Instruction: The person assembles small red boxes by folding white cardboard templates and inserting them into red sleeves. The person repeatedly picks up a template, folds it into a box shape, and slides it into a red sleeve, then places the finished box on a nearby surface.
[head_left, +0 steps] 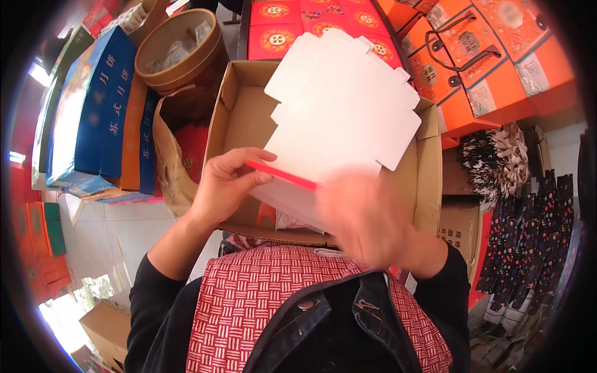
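A flat cardboard box blank (339, 99), white on the upper face, with notched tabs and flaps, leans across an open brown carton (239, 127). Its near part is folded up along a red edge. My left hand (227, 183) pinches the left end of that fold between thumb and fingers. My right hand (367, 217) is at the right end of the fold, smeared by motion; its fingers cannot be made out. Under the folded part, something red and white in the carton is partly hidden.
Red patterned boxes (273, 37) lie beyond the carton. Orange gift boxes with handles (466, 46) are stacked at the far right, above bundles of dark floral straps (528, 242). To the left stand a round tan bin (186, 74), a paper bag (171, 168) and blue boxes (102, 112).
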`<state>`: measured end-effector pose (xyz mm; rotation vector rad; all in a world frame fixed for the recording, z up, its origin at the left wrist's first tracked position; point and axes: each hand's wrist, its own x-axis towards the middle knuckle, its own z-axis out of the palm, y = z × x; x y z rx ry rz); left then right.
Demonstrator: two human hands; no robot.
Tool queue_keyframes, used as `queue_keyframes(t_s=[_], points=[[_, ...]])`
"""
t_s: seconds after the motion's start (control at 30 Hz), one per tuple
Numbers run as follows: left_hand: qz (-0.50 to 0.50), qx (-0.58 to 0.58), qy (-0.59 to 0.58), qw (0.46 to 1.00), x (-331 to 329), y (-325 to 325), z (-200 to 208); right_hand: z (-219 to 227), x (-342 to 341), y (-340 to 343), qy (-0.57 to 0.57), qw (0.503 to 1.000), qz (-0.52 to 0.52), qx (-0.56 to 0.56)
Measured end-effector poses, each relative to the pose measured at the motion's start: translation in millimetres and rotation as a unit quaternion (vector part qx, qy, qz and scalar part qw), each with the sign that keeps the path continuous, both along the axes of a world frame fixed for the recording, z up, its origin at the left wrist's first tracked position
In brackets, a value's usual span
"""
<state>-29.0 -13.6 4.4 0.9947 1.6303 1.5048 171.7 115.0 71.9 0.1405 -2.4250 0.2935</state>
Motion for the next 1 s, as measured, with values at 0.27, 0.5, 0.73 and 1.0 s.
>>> queue_keyframes(t_s=[0.27, 0.5, 0.73, 1.0], points=[[-0.061, 0.121, -0.196, 0.971, -17, 0, 66, -35, -3, 21, -0.305, 0.817, 0.028, -0.488], [-0.057, -0.076, -0.16, 0.983, 8, -13, 59, -18, -4, 80, -0.354, 0.654, 0.056, -0.667], [-0.062, -0.247, -0.263, 0.931, 14, -1, 61, -3, 1, 110, -0.416, 0.536, 0.12, -0.725], [-0.039, -0.115, -0.013, 0.993, 6, 32, 24, 32, -46, 109, -0.503, 0.642, 0.016, -0.578]])
